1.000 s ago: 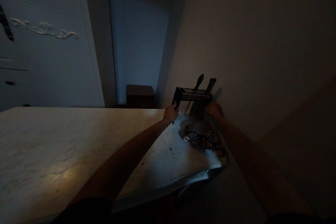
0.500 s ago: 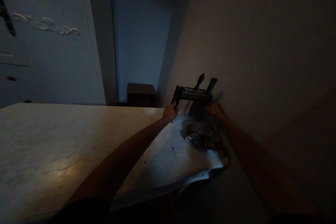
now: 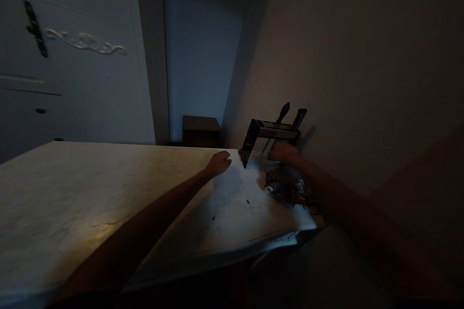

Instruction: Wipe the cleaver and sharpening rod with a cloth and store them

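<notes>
A dark knife rack (image 3: 275, 130) stands at the far right end of the pale countertop, close to the wall. Two black-handled knives stick up from it, one with a rounded handle (image 3: 283, 113), the other with a flatter handle (image 3: 299, 118). My left hand (image 3: 218, 163) is just left of the rack's leg, apart from it, thumb and fingers apart with nothing between them. Beneath the rack's top is my right hand (image 3: 284, 152), in front of the blades; its fingers are too dark to make out. A crumpled dark plastic bag (image 3: 284, 186) lies nearer me.
The marble-look countertop (image 3: 119, 178) stretches left, with small dark specks on it. A wall (image 3: 355, 82) runs close along the right. Behind the counter are a white panelled door (image 3: 90, 87) and a low brown cabinet (image 3: 201, 124).
My left hand has let go of the rack's left leg and moved left. My right hand has shifted left from the rack's right side to under its top. The view has turned slightly left.
</notes>
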Demonstrator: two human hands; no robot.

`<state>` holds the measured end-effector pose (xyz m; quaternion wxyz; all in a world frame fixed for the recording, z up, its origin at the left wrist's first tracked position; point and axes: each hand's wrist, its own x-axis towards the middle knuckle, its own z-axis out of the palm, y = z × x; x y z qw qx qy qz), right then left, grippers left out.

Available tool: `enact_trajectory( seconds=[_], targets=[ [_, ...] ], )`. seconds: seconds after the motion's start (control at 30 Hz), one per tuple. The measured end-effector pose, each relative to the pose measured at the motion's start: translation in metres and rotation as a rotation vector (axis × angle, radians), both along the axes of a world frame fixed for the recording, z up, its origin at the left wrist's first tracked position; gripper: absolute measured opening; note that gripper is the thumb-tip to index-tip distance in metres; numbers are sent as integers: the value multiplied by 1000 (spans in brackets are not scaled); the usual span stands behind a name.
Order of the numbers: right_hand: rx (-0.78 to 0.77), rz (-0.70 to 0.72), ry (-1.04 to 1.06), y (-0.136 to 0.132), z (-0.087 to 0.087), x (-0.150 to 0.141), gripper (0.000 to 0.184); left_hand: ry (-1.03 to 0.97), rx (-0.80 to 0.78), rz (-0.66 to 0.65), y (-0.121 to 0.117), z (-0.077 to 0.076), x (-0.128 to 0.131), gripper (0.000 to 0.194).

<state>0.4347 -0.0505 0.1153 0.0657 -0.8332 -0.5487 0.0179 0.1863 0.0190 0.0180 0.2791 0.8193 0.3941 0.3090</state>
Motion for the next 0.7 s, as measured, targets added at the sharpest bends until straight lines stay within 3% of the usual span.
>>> enact_trajectory(
  seconds=[0.2,0.4,0.57,0.7],
  targets=[
    [-78,312,-2,13,-43,-106,24,-28,19,89,2,-16,-93,23],
    [9,488,109,22,-91,-185,35,-109,-16,209,-4,-30,-184,29],
    [147,473,158,27,-114,-224,40,-290,-119,274,2,-39,-231,31],
    [211,467,169,27,-122,-229,43,-387,-241,314,15,-39,-248,31]
  ],
)
